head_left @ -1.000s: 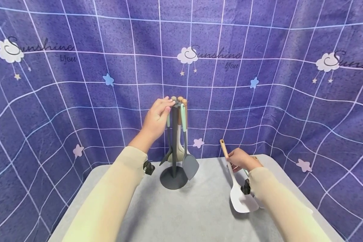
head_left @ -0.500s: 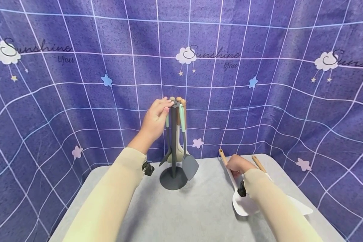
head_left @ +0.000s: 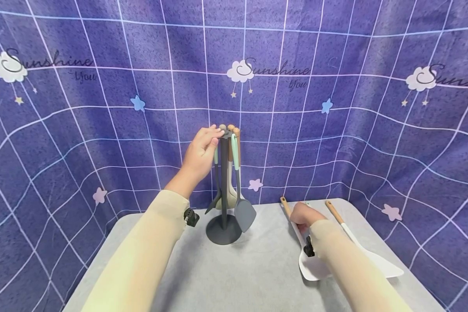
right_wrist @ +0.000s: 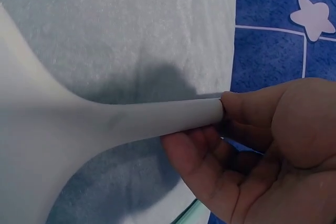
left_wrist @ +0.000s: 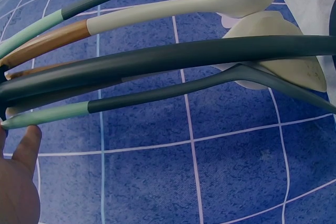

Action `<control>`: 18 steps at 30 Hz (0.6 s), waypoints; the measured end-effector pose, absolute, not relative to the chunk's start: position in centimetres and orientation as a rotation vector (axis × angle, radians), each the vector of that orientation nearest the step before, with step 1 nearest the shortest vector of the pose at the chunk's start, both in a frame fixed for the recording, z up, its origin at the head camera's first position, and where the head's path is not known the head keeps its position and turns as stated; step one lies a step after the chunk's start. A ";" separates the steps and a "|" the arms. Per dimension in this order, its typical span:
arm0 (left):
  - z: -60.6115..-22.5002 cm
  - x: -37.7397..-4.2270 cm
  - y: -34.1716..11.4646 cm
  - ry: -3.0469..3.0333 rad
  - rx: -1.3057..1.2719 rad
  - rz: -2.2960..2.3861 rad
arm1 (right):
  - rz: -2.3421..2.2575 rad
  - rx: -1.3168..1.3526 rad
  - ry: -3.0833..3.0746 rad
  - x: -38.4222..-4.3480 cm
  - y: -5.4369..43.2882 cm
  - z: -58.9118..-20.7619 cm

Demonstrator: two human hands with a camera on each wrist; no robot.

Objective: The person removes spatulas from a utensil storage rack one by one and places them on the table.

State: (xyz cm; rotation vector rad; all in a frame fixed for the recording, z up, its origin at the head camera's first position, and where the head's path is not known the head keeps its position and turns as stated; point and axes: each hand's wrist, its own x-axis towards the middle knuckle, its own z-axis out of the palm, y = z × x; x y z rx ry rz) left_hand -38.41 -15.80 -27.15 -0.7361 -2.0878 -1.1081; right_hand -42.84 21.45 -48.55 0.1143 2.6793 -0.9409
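My left hand (head_left: 200,151) rests on top of a dark utensil stand (head_left: 224,182), fingers extended over its head. In the left wrist view its thumb (left_wrist: 31,145) lies close to a mint-green handle. Hanging from the stand are a grey turner (head_left: 245,214), also with a mint handle, and several wooden-handled utensils. At the right, my right hand (head_left: 306,214) pinches a white spatula (head_left: 312,268) between thumb and fingers, where its white neck meets the wooden handle. The spatula lies low along the grey table, its blade towards me and partly hidden by my sleeve.
Right of the spatula lies another white utensil with a wooden handle (head_left: 335,212), its wide white end partly under my forearm. Part of a mint-green handle (right_wrist: 191,212) shows below my right hand. A blue patterned curtain (head_left: 281,108) stands behind the grey table (head_left: 257,268).
My right hand has come down and slightly left with the white spatula, which now sits lower by the table. The other white utensil has come into fuller view. My left hand stays on the stand.
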 end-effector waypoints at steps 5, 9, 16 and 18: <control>-27.1 -38.4 -15.7 -2.082 -0.743 -1.114 | -0.852 0.087 2.705 -42.7 21.2 -48.5; -27.1 -38.4 -15.6 -2.091 -0.742 -1.108 | -0.786 0.061 2.756 -42.6 21.2 -48.4; -27.1 -38.3 -15.8 -2.095 -0.735 -1.096 | -0.778 0.052 2.778 -42.4 21.0 -48.6; -27.1 -38.3 -15.8 -2.094 -0.736 -1.094 | -0.774 0.057 2.782 -42.3 20.9 -48.6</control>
